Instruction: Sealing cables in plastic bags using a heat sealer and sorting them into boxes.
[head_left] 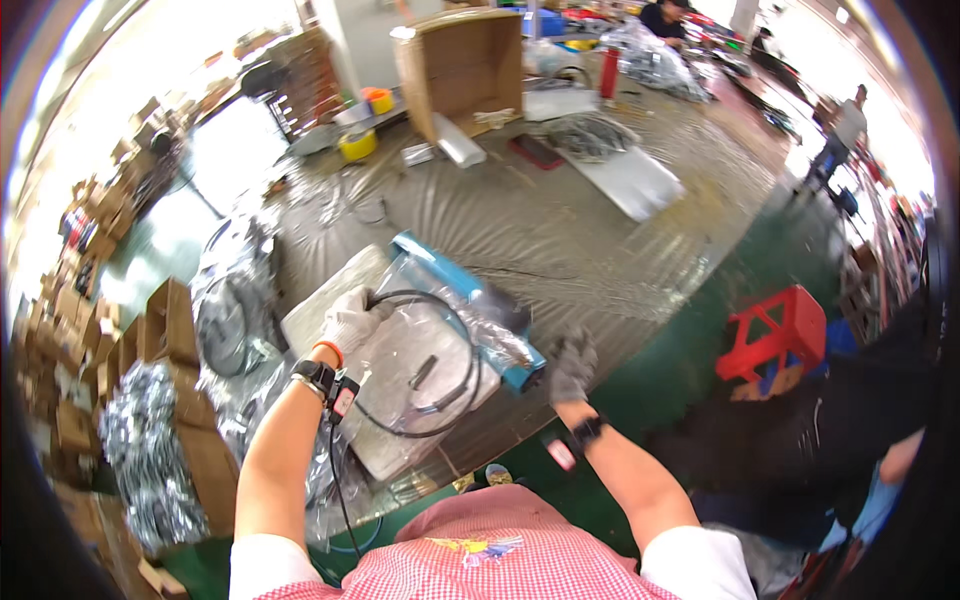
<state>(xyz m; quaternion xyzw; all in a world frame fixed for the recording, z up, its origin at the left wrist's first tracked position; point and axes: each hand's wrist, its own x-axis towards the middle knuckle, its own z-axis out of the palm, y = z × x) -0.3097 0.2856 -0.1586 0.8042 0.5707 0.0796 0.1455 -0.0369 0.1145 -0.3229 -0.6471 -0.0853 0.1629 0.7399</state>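
Observation:
My left hand (pixel 355 318), in a whitish glove, is closed on a black cable (pixel 468 338) that bends in a wide loop. The loop lies over a pale flat pad (pixel 350 430) covered with clear plastic. Inside the loop rests a short dark piece (pixel 423 373). My right hand (pixel 573 368), in a grey glove, is smeared by motion beside the near end of a long blue tray-like holder (pixel 528 372); its finger position is unclear. Clear plastic and a dark object (pixel 500 308) lie along the holder.
Plastic film covers the table (pixel 600 270). Toward its back stand an open cardboard box (pixel 470 70), yellow tape rolls (pixel 358 145) and a dark red phone-like slab (pixel 537 152). Bagged cables (pixel 235 320) sit at left. A red stool (pixel 772 335) and another person (pixel 800 410) are at right.

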